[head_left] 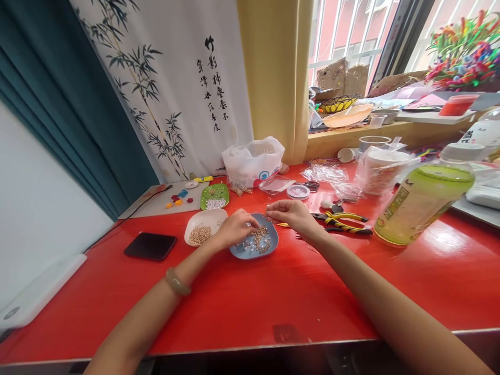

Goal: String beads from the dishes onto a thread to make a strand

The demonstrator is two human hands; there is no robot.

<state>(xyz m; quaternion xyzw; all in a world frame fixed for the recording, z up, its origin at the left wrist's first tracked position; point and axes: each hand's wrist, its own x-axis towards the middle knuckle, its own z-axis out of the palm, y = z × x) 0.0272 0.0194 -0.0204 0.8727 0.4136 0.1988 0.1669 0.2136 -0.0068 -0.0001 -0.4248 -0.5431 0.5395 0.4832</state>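
Observation:
My left hand (238,227) hangs over a blue-grey dish (253,254), its fingers closed together and pointing down at the gold beads (262,239) and clear beads in it. Whatever those fingers hold is too small to make out. Just past the dish's right edge, my right hand (288,214) pinches a small pale bead (268,206) between thumb and forefinger. Left of the blue-grey dish is a white dish (190,225) with many tiny gold beads (200,234), partly behind my left hand. Behind it lies a green tray (222,189) with white beads (215,203).
A black phone (150,246) lies at left on the red table (234,307). Yellow-black pliers (346,223) and a large green-yellow bottle (422,203) are at right. Behind are a white plastic bag (252,161), scissors (312,186), clear packets (326,174) and a round container (298,191).

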